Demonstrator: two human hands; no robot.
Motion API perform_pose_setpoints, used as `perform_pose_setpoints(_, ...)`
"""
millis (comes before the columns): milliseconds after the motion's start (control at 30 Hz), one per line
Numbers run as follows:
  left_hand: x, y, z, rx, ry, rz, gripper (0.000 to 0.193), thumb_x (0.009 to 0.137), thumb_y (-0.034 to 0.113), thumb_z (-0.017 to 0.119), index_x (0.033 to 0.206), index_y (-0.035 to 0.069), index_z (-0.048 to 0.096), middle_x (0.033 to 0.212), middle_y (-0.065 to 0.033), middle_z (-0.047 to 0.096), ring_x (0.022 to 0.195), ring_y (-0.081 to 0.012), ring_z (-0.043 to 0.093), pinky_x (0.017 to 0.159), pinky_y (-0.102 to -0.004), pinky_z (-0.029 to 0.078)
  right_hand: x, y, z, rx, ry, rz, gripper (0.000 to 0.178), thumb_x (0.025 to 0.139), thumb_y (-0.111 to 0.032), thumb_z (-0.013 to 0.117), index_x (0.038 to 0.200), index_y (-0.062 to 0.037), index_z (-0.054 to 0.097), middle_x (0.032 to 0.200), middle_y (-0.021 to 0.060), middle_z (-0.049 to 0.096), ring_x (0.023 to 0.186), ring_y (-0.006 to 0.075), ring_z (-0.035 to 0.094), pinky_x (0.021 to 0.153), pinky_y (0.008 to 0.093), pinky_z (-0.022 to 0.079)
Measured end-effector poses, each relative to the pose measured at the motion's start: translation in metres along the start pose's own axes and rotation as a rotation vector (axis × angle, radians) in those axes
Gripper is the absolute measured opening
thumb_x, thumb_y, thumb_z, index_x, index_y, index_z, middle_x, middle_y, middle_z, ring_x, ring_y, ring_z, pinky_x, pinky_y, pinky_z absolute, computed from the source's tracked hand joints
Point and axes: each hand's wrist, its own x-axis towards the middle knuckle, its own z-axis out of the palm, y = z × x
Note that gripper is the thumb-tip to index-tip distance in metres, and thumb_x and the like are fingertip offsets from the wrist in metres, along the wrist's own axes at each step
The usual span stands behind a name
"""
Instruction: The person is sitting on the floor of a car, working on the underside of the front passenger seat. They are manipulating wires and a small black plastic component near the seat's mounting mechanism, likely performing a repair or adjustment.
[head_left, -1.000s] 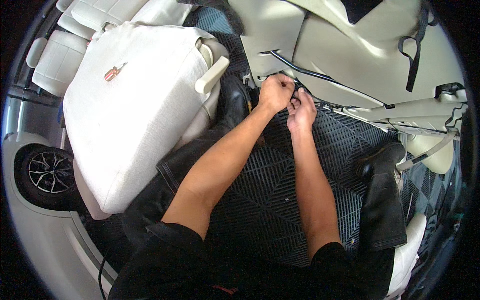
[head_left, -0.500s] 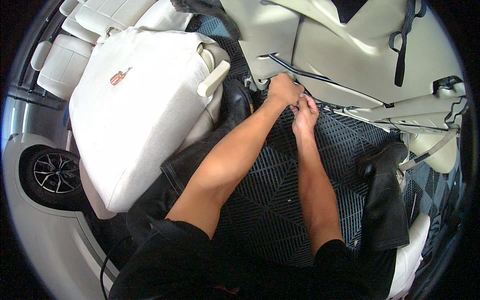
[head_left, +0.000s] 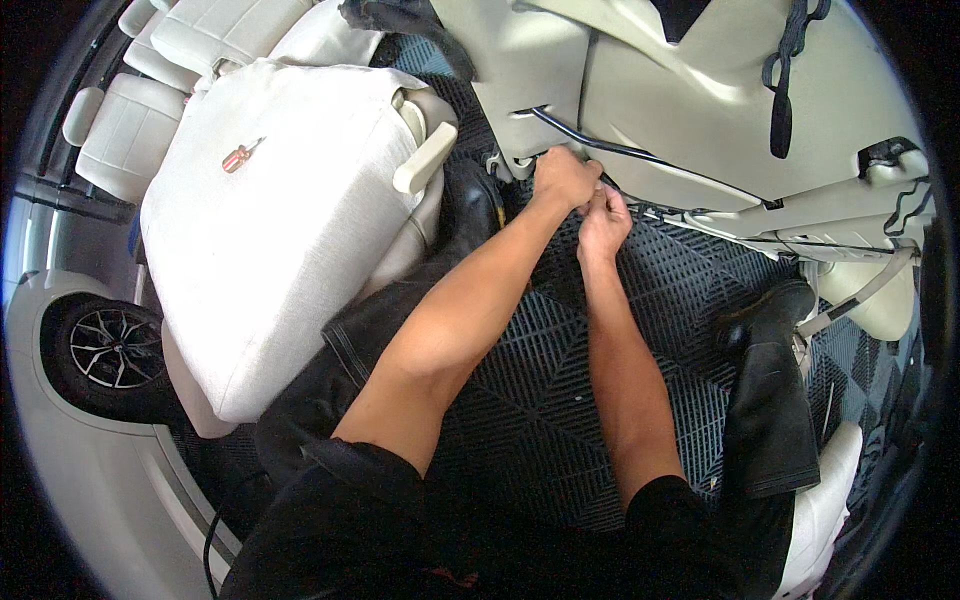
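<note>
Pinching something too small to identify, left hand (head_left: 563, 178) and right hand (head_left: 603, 222) meet, fingers curled tight, at the black cable (head_left: 640, 155) under the cream seat base (head_left: 620, 90), above the ribbed floor mat (head_left: 560, 400). Screwdriver (head_left: 240, 156) lies on the grey seat cushion (head_left: 270, 230).

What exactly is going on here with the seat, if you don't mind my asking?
A person is crouched over dark ribbed floor tiles, working on an upturned cream car seat. The left hand and right hand are bunched together at the seat's lower edge, beside a black cable. What they pinch is hidden. A small red-handled screwdriver lies on another seat cushion to the left.
</note>
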Motion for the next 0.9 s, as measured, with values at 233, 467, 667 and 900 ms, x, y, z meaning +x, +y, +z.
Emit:
perform_pose_setpoints(233, 0.019, -0.04, 0.01, -0.008, -0.008, 0.145, 0.024, 0.075, 0.024, 0.066, 0.076, 0.001, 0.073, 0.071, -0.0175, 0.069, 0.073, -0.0322, 0.071, 0.076, -0.0402, 0.055, -0.005, -0.002, 0.007, 0.059, 0.007, 0.058, 0.021, 0.092, -0.015, 0.067, 0.099, 0.0056, 0.066, 0.075, 0.0021, 0.062, 0.061, 0.0071, 0.053, 0.055, 0.0217, 0.045)
perform_pose_setpoints(467, 0.016, -0.022, 0.01, 0.306, 0.044, 0.295, 0.024, 0.074, 0.026, 0.066, 0.074, 0.003, 0.072, 0.077, -0.021, 0.068, 0.077, -0.0382, 0.068, 0.077, -0.0428, 0.055, 0.002, 0.005, -0.003, 0.04, -0.023, 0.026, 0.024, 0.093, -0.013, 0.066, 0.105, 0.0082, 0.064, 0.075, 0.0023, 0.062, 0.061, 0.0071, 0.053, 0.055, 0.0208, 0.042)
perform_pose_setpoints(667, 0.015, -0.02, 0.011, 0.259, 0.03, 0.259, 0.026, 0.074, 0.025, 0.066, 0.073, 0.0, 0.071, 0.075, -0.0233, 0.067, 0.077, -0.039, 0.068, 0.079, -0.044, 0.055, 0.001, 0.001, -0.004, 0.025, -0.045, 0.025, 0.022, 0.094, -0.01, 0.063, 0.105, 0.0086, 0.064, 0.078, 0.0035, 0.063, 0.064, 0.0073, 0.054, 0.057, 0.0213, 0.043)
perform_pose_setpoints(900, -0.003, 0.0, 0.008, 0.412, 0.091, 0.257, 0.028, 0.075, 0.025, 0.063, 0.081, 0.0, 0.071, 0.085, -0.0257, 0.068, 0.085, -0.0402, 0.068, 0.082, -0.0455, 0.055, 0.001, 0.003, 0.004, -0.046, 0.005, -0.111, 0.017, 0.095, -0.009, 0.061, 0.1, 0.0072, 0.067, 0.084, 0.0051, 0.067, 0.071, 0.0074, 0.057, 0.063, 0.0221, 0.046)
